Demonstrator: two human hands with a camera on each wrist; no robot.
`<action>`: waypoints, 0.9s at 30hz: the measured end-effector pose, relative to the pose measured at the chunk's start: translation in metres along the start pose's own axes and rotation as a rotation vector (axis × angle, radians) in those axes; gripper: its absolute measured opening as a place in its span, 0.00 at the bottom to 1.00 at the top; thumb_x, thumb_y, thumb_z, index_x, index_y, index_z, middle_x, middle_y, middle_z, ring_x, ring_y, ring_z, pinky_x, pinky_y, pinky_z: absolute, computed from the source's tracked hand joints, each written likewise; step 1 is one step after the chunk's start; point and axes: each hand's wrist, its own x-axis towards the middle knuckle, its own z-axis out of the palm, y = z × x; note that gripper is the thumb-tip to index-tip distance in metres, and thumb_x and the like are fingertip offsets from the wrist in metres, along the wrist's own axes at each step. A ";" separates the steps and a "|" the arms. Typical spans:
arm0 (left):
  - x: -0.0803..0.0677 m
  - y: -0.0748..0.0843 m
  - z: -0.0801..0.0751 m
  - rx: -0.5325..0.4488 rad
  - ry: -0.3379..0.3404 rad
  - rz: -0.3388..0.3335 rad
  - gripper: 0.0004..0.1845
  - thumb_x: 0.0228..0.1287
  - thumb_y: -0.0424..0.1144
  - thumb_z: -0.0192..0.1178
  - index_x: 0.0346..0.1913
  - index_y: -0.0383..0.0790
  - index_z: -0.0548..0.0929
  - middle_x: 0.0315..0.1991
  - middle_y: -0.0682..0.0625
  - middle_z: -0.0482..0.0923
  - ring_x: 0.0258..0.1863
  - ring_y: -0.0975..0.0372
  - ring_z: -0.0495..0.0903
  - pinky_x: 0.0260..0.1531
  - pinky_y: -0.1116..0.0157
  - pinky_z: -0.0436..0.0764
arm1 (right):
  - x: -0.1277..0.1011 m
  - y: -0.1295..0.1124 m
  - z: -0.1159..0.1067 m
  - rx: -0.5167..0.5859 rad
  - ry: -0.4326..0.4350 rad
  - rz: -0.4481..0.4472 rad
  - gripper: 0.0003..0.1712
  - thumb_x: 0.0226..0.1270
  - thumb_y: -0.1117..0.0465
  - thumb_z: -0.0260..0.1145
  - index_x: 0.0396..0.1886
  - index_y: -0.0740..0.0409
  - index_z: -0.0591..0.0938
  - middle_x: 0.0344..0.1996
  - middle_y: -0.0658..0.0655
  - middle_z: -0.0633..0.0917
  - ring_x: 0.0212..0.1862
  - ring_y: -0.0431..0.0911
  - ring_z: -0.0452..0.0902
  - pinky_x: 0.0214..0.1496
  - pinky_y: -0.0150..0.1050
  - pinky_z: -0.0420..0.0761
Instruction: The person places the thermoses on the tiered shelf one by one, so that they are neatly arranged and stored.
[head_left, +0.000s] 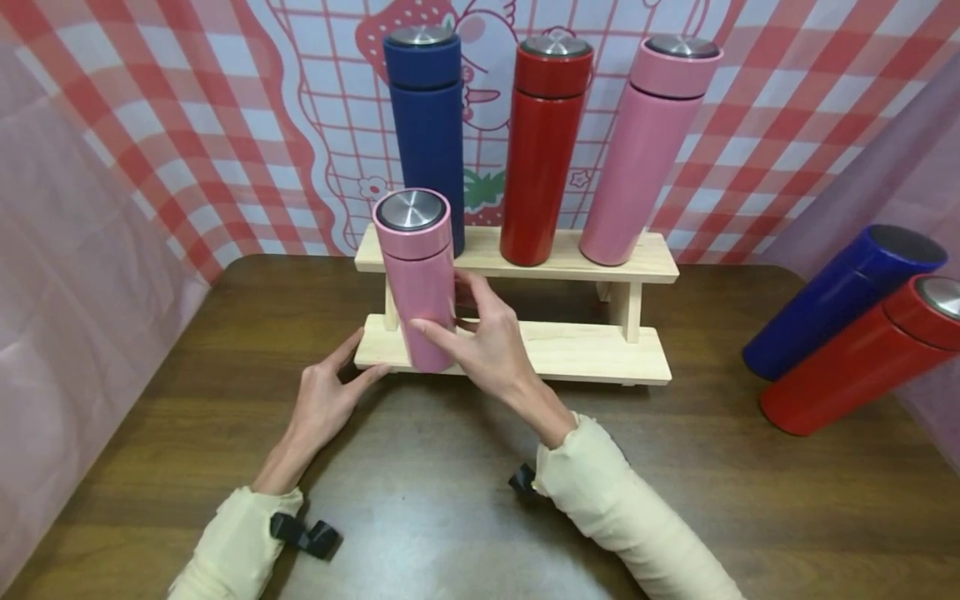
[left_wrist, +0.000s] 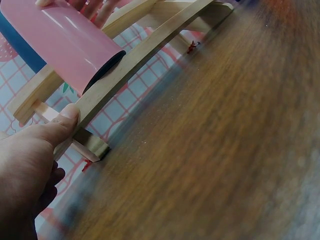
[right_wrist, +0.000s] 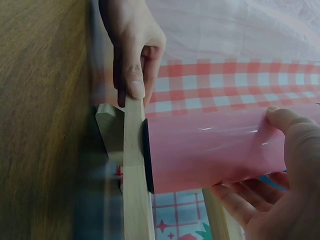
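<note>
A smooth, glossy pink bottle [head_left: 422,292] was held nearly upright at the left end of the lower shelf [head_left: 577,350] of a pale wooden stand [head_left: 633,312]. Its straight cylinder carried a matching pink collar, parted from the body by a thin dark line, and a round, brushed silver top within a dark ring; its base was dark-edged. Whether that base fully touched the wood could not be told. The right hand [head_left: 491,346] gripped its side, thumb and fingers curled round. The left hand [head_left: 322,404] pinched the shelf's left end.
</note>
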 end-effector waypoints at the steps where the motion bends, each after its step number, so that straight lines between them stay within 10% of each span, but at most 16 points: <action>1: 0.000 0.000 0.000 0.002 0.003 0.003 0.38 0.63 0.42 0.76 0.72 0.32 0.74 0.67 0.36 0.75 0.62 0.42 0.77 0.58 0.42 0.77 | 0.000 0.000 -0.001 -0.002 -0.004 0.004 0.39 0.60 0.60 0.82 0.68 0.62 0.74 0.52 0.60 0.86 0.51 0.48 0.83 0.49 0.47 0.87; 27: -0.001 0.000 0.001 -0.017 -0.006 -0.005 0.37 0.64 0.43 0.75 0.73 0.32 0.74 0.67 0.36 0.75 0.65 0.43 0.75 0.61 0.43 0.75 | -0.039 0.009 -0.043 -0.049 0.056 0.004 0.35 0.61 0.67 0.79 0.66 0.65 0.76 0.56 0.62 0.85 0.55 0.53 0.83 0.50 0.50 0.86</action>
